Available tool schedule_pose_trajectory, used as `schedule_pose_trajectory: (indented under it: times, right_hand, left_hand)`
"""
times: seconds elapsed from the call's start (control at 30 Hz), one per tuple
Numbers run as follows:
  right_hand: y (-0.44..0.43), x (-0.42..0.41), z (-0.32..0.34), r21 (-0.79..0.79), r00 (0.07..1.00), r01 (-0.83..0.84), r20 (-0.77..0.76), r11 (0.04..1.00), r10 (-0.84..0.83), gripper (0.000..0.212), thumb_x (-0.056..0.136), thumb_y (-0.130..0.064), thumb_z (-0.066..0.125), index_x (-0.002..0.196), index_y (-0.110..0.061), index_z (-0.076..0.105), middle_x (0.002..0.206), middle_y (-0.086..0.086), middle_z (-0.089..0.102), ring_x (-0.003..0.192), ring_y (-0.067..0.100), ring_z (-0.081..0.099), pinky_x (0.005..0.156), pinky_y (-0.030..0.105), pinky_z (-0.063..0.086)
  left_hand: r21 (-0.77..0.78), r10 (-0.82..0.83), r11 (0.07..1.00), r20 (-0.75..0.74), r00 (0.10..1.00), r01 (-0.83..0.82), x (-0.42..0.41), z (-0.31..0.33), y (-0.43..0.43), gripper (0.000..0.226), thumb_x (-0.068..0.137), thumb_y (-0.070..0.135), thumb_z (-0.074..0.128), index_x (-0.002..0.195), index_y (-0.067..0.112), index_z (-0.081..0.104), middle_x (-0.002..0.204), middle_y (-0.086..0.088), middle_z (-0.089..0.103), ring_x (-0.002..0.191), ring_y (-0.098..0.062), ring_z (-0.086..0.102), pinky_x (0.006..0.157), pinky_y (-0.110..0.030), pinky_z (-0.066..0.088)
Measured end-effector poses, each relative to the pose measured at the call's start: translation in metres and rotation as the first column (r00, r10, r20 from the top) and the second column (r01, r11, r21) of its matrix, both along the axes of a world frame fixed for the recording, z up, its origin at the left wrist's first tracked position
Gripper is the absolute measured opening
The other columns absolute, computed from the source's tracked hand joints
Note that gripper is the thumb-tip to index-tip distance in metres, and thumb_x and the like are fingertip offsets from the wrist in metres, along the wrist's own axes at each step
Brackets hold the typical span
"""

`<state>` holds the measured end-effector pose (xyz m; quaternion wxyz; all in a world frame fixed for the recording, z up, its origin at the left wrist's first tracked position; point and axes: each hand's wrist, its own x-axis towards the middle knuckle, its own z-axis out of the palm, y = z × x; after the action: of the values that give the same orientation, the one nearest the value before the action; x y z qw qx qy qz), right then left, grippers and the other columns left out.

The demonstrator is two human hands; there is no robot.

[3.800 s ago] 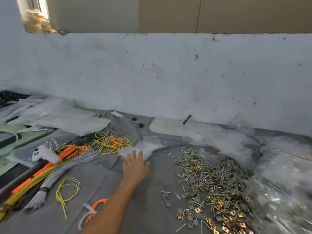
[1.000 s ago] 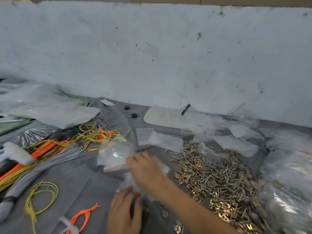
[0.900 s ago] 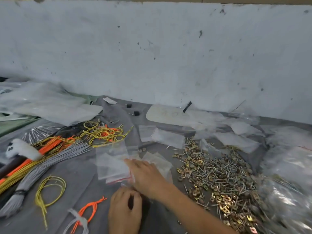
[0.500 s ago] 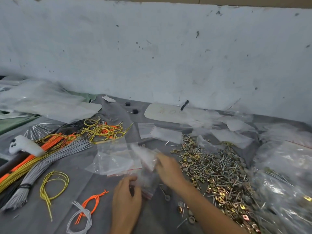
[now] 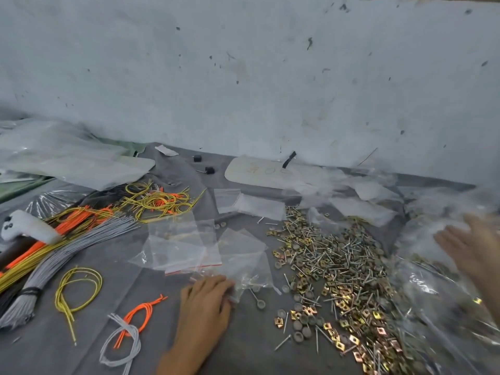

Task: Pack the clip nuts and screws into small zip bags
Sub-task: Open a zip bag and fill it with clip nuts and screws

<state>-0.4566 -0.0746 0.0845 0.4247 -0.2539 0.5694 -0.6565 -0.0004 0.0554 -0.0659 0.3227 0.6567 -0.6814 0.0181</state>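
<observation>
A heap of gold clip nuts and silver screws point(image 5: 332, 269) lies on the grey cloth right of centre. Several clear small zip bags point(image 5: 184, 247) with red seal strips lie flat to the heap's left. My left hand point(image 5: 205, 301) rests low in the middle, its fingers curled on the near edge of one crumpled zip bag point(image 5: 249, 266). My right hand point(image 5: 470, 247) is blurred at the far right, fingers spread, holding nothing, over a large clear bag point(image 5: 433, 293) that holds more hardware.
Grey wire bundles point(image 5: 67, 253), yellow wire loops point(image 5: 159, 198) and orange wire point(image 5: 140, 312) cover the left side, with a white controller point(image 5: 24, 228) beside them. A white card point(image 5: 259, 171) and plastic sheets lie along the pale wall behind.
My right hand has let go of the zip bags and swung right, past the heap, to the large bag. My left hand stays on the crumpled zip bag.
</observation>
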Motion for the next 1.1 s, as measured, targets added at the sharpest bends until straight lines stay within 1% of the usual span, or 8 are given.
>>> schedule_pose_trajectory:
  times: [0.13,0.23,0.37,0.6,0.77,0.87,0.93,1.1]
  right_hand:
    - [0.076,0.055,-0.041,0.063,0.96,-0.167,-0.216,0.984,0.177,0.044,0.094,-0.033,0.06,0.136,-0.021,0.053,0.121,0.006,0.069,0.106,0.027,0.067,0.081,0.038,0.053]
    - [0.141,0.115,-0.064,0.114,0.859,-0.356,-0.35,0.927,0.373,0.033,0.082,-0.03,0.067,0.114,-0.027,0.067,0.1,0.0,0.076,0.087,0.023,0.074,0.076,0.04,0.057]
    - [0.192,0.176,-0.089,0.203,0.71,-0.546,-0.403,0.813,0.577,0.027,0.089,-0.004,0.07,0.098,-0.029,0.075,0.087,0.004,0.076,0.074,0.02,0.072,0.062,0.025,0.056]
    - [0.153,0.281,-0.093,0.234,0.739,-0.635,-0.095,0.736,0.667,0.012,0.098,-0.014,0.062,0.11,-0.016,0.065,0.104,0.011,0.069,0.085,0.024,0.068,0.072,0.036,0.062]
    - [0.123,0.325,-0.085,0.178,0.717,-0.697,0.177,0.694,0.674,0.03,0.105,-0.034,0.048,0.113,-0.012,0.067,0.094,0.01,0.075,0.089,0.023,0.072,0.08,0.035,0.06]
    - [0.124,0.32,-0.096,0.219,0.751,-0.556,-0.28,0.802,0.598,0.036,0.1,-0.045,0.052,0.1,-0.016,0.074,0.111,0.008,0.07,0.105,0.022,0.067,0.101,0.047,0.051]
    - [0.131,0.314,-0.098,0.164,0.737,-0.486,-0.451,0.859,0.503,0.035,0.102,-0.04,0.05,0.093,-0.018,0.076,0.109,0.006,0.07,0.105,0.021,0.066,0.1,0.047,0.05]
    - [0.132,0.288,-0.077,0.114,0.882,-0.472,0.046,0.874,0.47,0.036,0.108,-0.028,0.042,0.096,-0.002,0.064,0.086,0.016,0.073,0.07,0.022,0.068,0.057,0.028,0.057]
  left_hand:
    - [-0.11,0.014,0.994,0.081,0.997,-0.004,0.003,0.001,-0.003,0.024,0.086,0.034,0.05,0.091,0.034,0.074,0.097,0.019,0.071,0.09,-0.01,0.068,0.077,-0.03,0.027]
    - [-0.099,0.0,0.995,0.073,0.997,0.007,0.001,0.009,-0.005,0.028,0.089,0.034,0.045,0.09,0.031,0.072,0.095,0.016,0.072,0.087,-0.015,0.068,0.074,-0.032,0.031]
    - [-0.11,0.02,0.994,-0.052,0.998,-0.026,-0.007,0.019,-0.002,0.023,0.088,0.031,0.052,0.095,0.027,0.074,0.094,0.011,0.072,0.091,-0.015,0.063,0.074,-0.032,0.032]
    - [-0.02,-0.029,0.999,-0.037,0.999,0.029,-0.02,0.031,0.007,0.026,0.072,0.008,0.083,0.088,0.024,0.072,0.083,0.005,0.065,0.078,-0.025,0.064,0.071,-0.034,0.029]
    - [0.032,-0.091,0.995,-0.122,0.988,0.095,-0.015,0.041,0.016,0.047,0.074,0.009,0.055,0.118,0.017,0.071,0.099,0.0,0.071,0.095,-0.025,0.064,0.081,-0.028,0.038]
    - [-0.048,-0.135,0.99,-0.109,0.985,0.13,-0.019,0.049,0.027,0.05,0.073,0.007,0.055,0.119,0.017,0.07,0.095,0.004,0.075,0.085,-0.021,0.067,0.075,-0.024,0.039]
    - [-0.147,-0.186,0.974,-0.071,0.98,0.174,-0.025,0.05,0.033,0.044,0.076,0.008,0.059,0.118,0.019,0.07,0.099,0.007,0.074,0.087,-0.016,0.064,0.078,-0.023,0.04]
    - [-0.185,-0.123,0.977,-0.067,0.99,0.109,-0.016,0.038,0.039,0.023,0.081,0.007,0.075,0.099,0.022,0.073,0.095,0.009,0.072,0.089,-0.016,0.065,0.079,-0.035,0.046]
